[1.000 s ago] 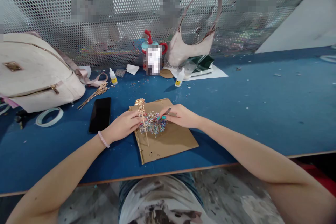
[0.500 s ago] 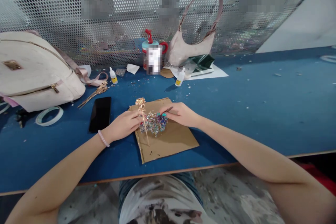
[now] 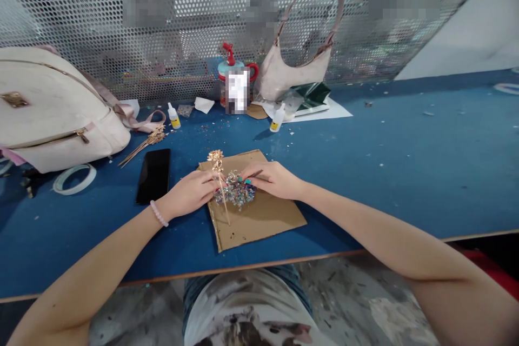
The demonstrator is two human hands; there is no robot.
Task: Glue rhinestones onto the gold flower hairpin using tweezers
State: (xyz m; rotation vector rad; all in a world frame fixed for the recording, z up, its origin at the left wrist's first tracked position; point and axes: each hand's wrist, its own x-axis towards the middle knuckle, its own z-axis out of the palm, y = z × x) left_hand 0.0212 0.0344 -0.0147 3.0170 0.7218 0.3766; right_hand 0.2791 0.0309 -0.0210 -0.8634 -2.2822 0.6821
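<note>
Between the fingers of my left hand (image 3: 198, 189) is a gold flower hairpin (image 3: 216, 161), its flower upward and its thin stem slanting down over the cardboard. A heap of small multicoloured shiny beads (image 3: 239, 194) lies on the cardboard sheet (image 3: 263, 221), just right of the stem. My right hand (image 3: 275, 179) is closed on a thin dark tool (image 3: 256, 174) that looks like tweezers. Its fingertips are at the heap's upper right edge, and the tool's tip is hidden there. Whether the tool grips a bead is too small to tell.
On the blue table (image 3: 389, 173) are a black phone (image 3: 153, 175), a tape roll (image 3: 75, 179), more gold hairpins (image 3: 148, 143) and two glue bottles (image 3: 174, 117). Behind stand a white backpack (image 3: 60, 102), a lidded cup (image 3: 235, 84) and a handbag (image 3: 294, 73) against perforated metal.
My right hand has moved slightly left and down, further over the bead heap, with the dark tool. My left hand keeps the hairpin nearly in place.
</note>
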